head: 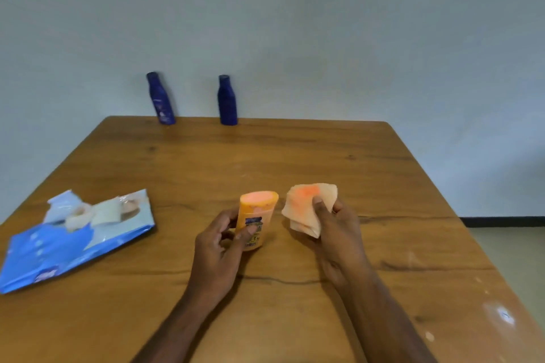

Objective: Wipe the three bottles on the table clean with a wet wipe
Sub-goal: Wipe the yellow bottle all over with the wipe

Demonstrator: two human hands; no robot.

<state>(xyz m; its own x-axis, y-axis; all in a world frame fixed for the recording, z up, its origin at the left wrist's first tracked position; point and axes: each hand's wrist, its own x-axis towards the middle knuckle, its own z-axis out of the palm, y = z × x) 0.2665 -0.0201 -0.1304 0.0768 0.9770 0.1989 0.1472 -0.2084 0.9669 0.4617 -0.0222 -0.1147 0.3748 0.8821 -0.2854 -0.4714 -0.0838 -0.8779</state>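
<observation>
Behind left hand (216, 247), bottle (257, 219) half-hidden

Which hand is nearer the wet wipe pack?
Left. The left hand, holding the orange bottle, is just right of the wet wipe pack; the right hand, gripping the wipe, is farther right.
</observation>
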